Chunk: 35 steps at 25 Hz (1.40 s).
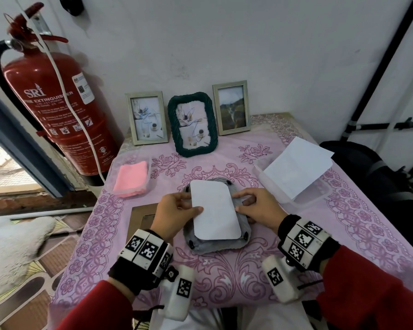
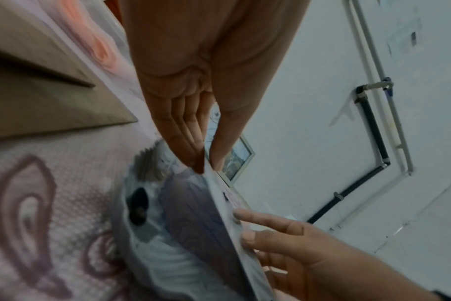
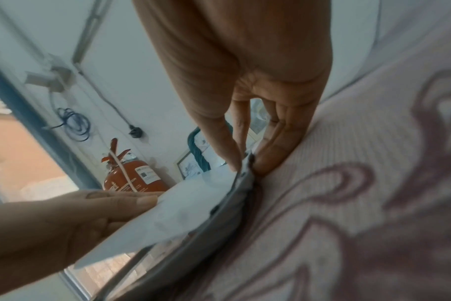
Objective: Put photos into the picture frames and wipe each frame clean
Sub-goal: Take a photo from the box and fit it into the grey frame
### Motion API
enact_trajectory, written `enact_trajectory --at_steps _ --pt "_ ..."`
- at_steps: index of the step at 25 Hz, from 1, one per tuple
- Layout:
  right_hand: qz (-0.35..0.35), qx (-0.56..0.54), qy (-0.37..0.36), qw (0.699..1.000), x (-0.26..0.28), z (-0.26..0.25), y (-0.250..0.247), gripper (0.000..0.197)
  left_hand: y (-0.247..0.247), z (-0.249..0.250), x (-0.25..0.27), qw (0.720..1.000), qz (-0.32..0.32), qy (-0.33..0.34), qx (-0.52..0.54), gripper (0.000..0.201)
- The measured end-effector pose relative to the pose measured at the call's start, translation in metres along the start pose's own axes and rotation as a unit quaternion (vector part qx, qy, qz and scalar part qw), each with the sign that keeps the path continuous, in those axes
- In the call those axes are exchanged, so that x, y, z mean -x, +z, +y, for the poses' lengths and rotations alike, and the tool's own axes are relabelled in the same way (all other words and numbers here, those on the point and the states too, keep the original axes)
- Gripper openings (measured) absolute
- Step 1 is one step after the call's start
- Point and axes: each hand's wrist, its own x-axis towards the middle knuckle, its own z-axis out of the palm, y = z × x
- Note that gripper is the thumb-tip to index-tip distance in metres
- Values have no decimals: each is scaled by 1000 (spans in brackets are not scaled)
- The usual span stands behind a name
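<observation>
We find the head view evenly and softly lit, with daylight entering low at the far left of the hands; the white photo back (image 1: 214, 209) between them reads bright without glare. Straight lines bow toward the edges, as at the fire extinguisher (image 1: 57, 110). Both wrist views are dimmer and cooler. The tablecloth (image 2: 52, 203) nearest each lens is blurred, and the palms at top are soft and shadowed.

A home room: floral tablecloth (image 1: 358, 217), framed photos (three) (image 1: 231, 108), wall-hung fire extinguisher (image 1: 57, 110).
</observation>
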Motion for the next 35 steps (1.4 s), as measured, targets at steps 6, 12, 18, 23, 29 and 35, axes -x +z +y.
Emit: enact_trajectory --at_steps 6,12,18,23,29,35 --pt "131 83 -158 975 13 -22 -30 22 -8 1 3 996 0 7 85 39" --pt "370 144 -31 917 16 5 -87 37 -9 4 1 989 4 15 144 37" --pt "341 -8 142 929 21 42 -103 34 2 10 -7 987 -7 25 161 38" --pt "367 -110 117 916 19 48 -108 21 13 17 -8 977 -20 4 214 32" --pt "368 -40 85 925 20 55 -133 20 38 20 -11 978 -43 4 206 32" --pt "366 -8 52 929 22 60 -164 18 79 27 -12 974 -95 -28 205 32"
